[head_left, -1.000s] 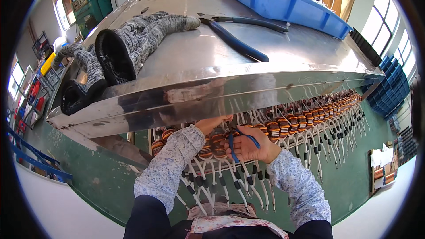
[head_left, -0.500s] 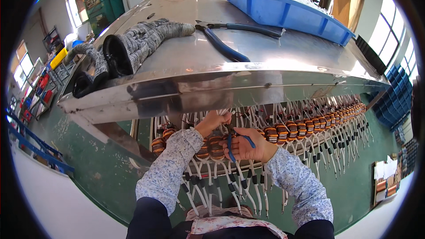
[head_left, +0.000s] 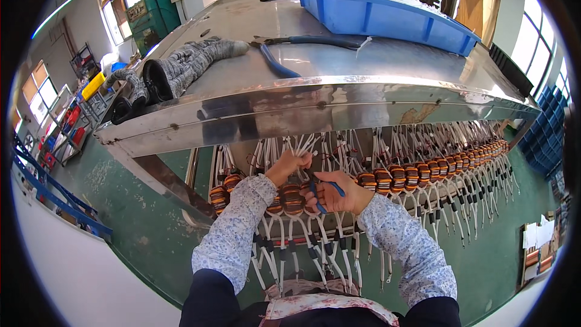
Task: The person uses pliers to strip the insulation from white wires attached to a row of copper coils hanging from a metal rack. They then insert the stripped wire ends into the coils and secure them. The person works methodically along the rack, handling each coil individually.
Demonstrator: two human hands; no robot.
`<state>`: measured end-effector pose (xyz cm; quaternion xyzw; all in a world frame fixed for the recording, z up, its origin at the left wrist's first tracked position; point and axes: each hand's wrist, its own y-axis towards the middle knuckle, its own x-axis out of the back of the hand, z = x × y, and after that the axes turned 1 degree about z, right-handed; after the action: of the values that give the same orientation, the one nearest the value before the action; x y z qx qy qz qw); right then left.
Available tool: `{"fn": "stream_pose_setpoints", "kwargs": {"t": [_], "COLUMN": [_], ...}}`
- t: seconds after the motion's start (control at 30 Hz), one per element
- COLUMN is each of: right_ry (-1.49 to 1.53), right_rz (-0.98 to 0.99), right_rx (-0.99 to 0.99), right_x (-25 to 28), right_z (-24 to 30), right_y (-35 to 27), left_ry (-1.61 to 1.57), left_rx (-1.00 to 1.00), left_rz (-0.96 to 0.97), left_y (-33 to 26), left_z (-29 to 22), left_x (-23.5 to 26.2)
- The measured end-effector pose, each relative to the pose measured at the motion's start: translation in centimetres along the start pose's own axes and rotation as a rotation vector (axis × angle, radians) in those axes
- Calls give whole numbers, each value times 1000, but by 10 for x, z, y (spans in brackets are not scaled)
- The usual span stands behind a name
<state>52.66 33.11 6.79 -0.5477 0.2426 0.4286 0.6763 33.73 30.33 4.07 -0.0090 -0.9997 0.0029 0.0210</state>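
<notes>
Below the table edge, my left hand (head_left: 290, 166) pinches a bunch of white leads (head_left: 301, 144) rising from a row of wound coils. My right hand (head_left: 344, 194) grips small blue-handled cutting pliers (head_left: 317, 198), its fingers curled round the handles. The pliers' jaws point up beside my left fingertips; what lies between them is too small to make out. Orange-and-dark ring coils (head_left: 292, 200) sit side by side under both hands. White sleeved leads (head_left: 313, 237) with black bands hang from them towards me.
A metal table (head_left: 339, 100) stands just beyond my hands, its front edge above the coils. On it lie grey knitted gloves (head_left: 192, 68), larger blue-handled pliers (head_left: 275, 60) and a blue tray (head_left: 387, 17) of white strips. Blue crates (head_left: 548, 130) stand at the right.
My right fingers have curled further round the pliers, and the handles look closer together. My left hand stays on the white leads. The whole view has shifted slightly.
</notes>
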Motion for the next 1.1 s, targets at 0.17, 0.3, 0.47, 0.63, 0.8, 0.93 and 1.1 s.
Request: {"fn": "stream_pose_setpoints", "kwargs": {"t": [0.17,0.3,0.47,0.63,0.8,0.93,1.1], "right_ry": [-172,-299,-60,-137,-254,-217,-151], "right_rz": [-101,-102,-54,-38,-55,-45,-4], "right_rx": [138,278,192,213,195,132,137], "right_x": [6,3,7,19,21,28,36], "right_z": [-6,-19,-27,-31,-40,-40,-31], "right_y": [10,-5,-54,-80,-92,-93,-83], "left_ry": [-263,-428,-531,77,974,1062,379], "left_rx": [-12,48,-219,-50,-432,-455,-77], "left_rz": [24,-276,-200,44,129,86,-136], "left_y": [2,-1,1,23,50,66,64], "left_z": [3,-3,-37,-31,5,13,13], "left_x": [4,10,8,-20,-44,-54,-44]}}
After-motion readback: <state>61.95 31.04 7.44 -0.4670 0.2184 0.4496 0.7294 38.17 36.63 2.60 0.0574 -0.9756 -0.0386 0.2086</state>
